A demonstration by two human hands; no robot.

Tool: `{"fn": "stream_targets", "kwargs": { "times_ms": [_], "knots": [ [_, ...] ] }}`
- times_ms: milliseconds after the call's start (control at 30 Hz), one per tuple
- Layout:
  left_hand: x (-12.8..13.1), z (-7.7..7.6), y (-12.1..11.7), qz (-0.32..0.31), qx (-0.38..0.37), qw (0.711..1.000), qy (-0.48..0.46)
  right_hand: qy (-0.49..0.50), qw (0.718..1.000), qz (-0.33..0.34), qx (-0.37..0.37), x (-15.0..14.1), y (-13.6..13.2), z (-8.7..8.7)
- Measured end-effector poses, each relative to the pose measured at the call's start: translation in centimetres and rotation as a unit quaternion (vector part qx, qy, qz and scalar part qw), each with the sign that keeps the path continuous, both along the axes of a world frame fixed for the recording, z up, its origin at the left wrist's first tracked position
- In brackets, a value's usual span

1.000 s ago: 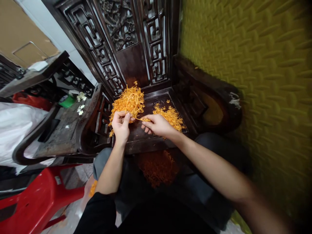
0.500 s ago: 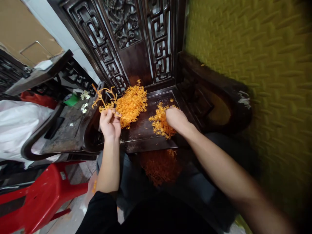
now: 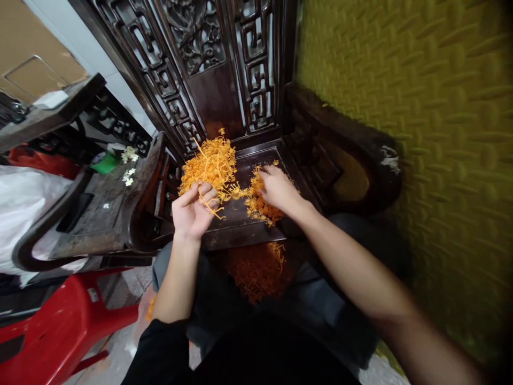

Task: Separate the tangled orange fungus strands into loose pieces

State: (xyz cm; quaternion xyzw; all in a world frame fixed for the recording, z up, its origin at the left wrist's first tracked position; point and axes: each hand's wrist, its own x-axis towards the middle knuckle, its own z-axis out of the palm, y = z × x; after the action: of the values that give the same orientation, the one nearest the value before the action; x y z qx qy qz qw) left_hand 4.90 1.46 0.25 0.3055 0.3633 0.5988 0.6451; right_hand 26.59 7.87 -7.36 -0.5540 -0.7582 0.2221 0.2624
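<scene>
My left hand (image 3: pixel 194 211), fingers closed, grips a thin, branched orange sprig (image 3: pixel 210 205) in front of the left pile. Its ends stick out around the fingers. Behind it, the larger heap of tangled orange sprigs (image 3: pixel 218 160) lies on the dark wooden chair seat (image 3: pixel 250 166). My right hand (image 3: pixel 278 190) is over the smaller heap of little orange pieces (image 3: pixel 258 206) at the seat's right side. Its fingers are slightly spread, their tips partly hidden among the pieces. A few orange bits (image 3: pixel 234 191) lie between the two heaps.
A carved openwork chair back (image 3: pixel 216 96) rises behind the seat, with a curved armrest (image 3: pixel 360 166) on the right beside a yellow-green textured surface (image 3: pixel 420 80). More orange strands (image 3: pixel 260 272) are below the seat edge. A red plastic stool (image 3: pixel 68 326) stands at lower left.
My hands were together over a sprig, then parted; the right went to the right heap and stays there. My left hand swung left with a sprig, then came back to the right, lower.
</scene>
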Motion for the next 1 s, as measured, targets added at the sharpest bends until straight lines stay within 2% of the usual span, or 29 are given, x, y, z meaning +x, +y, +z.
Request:
{"fn": "stream_targets", "kwargs": {
  "times_ms": [67,100,200,233,300,433,500,600,667,800,900,1000],
  "knots": [
    [0.5,-0.3,0.1,-0.010,0.007,1.000,0.024,0.116,0.990,0.067,-0.049,-0.4,-0.4,0.6],
    [0.8,-0.5,0.1,-0.014,0.010,0.999,0.027,0.193,0.972,0.105,-0.084,-0.8,-0.8,1.0],
    [1.3,-0.8,0.4,0.004,0.012,1.000,0.027,0.409,0.875,0.184,-0.180,-2.5,-2.1,1.8],
    [1.3,-0.8,0.5,0.019,0.010,0.999,0.032,0.439,0.856,0.189,-0.196,-2.9,-2.4,1.8],
    [1.0,-0.8,0.6,0.033,0.010,0.998,0.049,0.467,0.841,0.174,-0.210,-3.4,-2.8,1.7],
    [-0.1,-1.3,0.8,-0.034,0.030,0.994,0.103,0.500,0.825,0.143,-0.221,-2.7,-2.6,1.5],
    [-0.5,-1.9,1.1,-0.034,0.040,0.987,0.155,0.500,0.823,0.147,-0.225,-2.1,-2.5,1.7],
    [-0.7,-3.2,1.8,0.037,0.083,0.958,0.270,0.470,0.838,0.169,-0.220,-1.7,-2.7,2.3],
    [-0.6,-3.9,2.2,0.074,0.118,0.939,0.315,0.442,0.849,0.185,-0.223,-1.7,-2.9,2.7],
    [-0.3,-4.5,2.4,0.023,0.131,0.953,0.272,0.405,0.870,0.192,-0.205,-1.8,-3.1,2.6],
    [-0.2,-4.5,2.3,0.003,0.144,0.957,0.251,0.375,0.902,0.137,-0.165,-2.1,-2.9,1.8],
    [-0.1,-4.4,2.1,-0.005,0.154,0.954,0.257,0.369,0.913,0.091,-0.147,-2.4,-2.6,0.7]
  ]
}}
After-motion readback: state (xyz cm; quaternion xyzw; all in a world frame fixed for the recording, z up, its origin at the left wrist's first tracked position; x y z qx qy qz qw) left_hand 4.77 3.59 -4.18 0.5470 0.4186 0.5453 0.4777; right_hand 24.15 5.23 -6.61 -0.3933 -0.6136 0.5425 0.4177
